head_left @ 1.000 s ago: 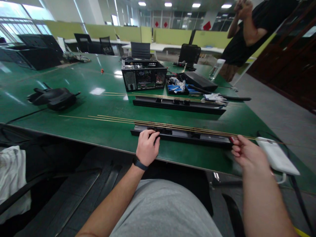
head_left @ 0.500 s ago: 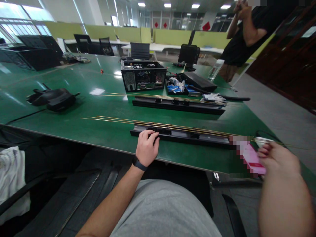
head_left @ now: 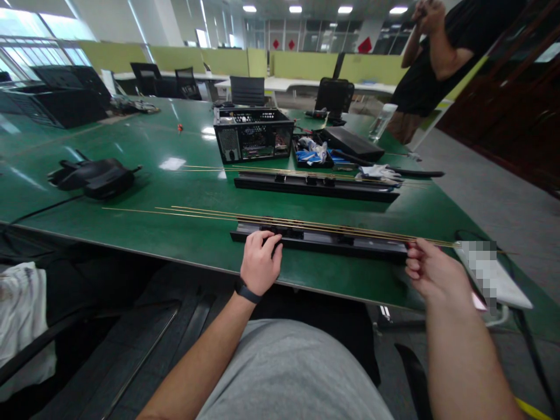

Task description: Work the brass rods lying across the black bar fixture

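Observation:
A long black rail (head_left: 332, 244) lies near the front edge of the green table (head_left: 144, 192), with several thin brass rods (head_left: 210, 213) laid along it and sticking out to the left. My left hand (head_left: 260, 261) rests on the rail's left end, fingers curled over it. At the rail's right end my right hand (head_left: 431, 271) has its fingers pinched together around the ends of the brass rods.
A second black rail (head_left: 315, 188) with rods lies farther back. Behind it stand an open computer case (head_left: 254, 133), a tool tray (head_left: 312, 153) and gloves (head_left: 380, 172). A black bag (head_left: 94, 175) sits left. A white device (head_left: 492, 274) lies right. A person (head_left: 437, 58) stands at the far right.
My right hand swung out to the right and came back to the rail's right end. One brass rod slid right, then left again. My left hand stayed put.

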A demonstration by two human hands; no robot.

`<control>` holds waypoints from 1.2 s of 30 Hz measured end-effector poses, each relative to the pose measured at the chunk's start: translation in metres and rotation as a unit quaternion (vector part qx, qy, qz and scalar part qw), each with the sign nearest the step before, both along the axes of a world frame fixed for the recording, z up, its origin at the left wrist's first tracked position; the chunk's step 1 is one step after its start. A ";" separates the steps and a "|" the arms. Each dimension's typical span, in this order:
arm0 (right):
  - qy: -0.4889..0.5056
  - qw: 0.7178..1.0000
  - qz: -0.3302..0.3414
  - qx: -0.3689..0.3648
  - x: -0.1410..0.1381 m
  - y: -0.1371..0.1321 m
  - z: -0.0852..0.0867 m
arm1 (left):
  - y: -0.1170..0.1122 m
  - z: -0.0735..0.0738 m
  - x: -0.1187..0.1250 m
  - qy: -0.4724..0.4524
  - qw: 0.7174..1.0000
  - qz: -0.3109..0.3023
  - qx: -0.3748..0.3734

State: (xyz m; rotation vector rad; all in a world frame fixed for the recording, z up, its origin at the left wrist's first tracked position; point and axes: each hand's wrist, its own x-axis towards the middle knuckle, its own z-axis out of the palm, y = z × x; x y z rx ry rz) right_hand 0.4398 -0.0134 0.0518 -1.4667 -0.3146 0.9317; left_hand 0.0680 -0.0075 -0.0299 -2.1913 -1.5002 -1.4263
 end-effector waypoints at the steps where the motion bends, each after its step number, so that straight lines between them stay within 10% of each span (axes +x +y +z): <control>1: 0.001 1.000 0.012 -0.005 -0.008 -0.001 0.001 | 0.000 0.000 0.000 0.001 1.000 0.001 -0.002; 11: 0.007 0.993 0.121 0.017 -0.081 0.004 -0.002 | 0.000 0.000 0.002 0.001 1.000 0.007 -0.010; 21: 0.009 0.990 0.137 0.028 -0.093 0.006 -0.008 | -0.001 0.002 0.002 -0.004 1.000 0.009 -0.007; 36: 0.026 1.000 -0.013 -0.009 0.001 0.005 0.008 | 0.000 0.000 0.001 -0.002 1.000 -0.001 0.000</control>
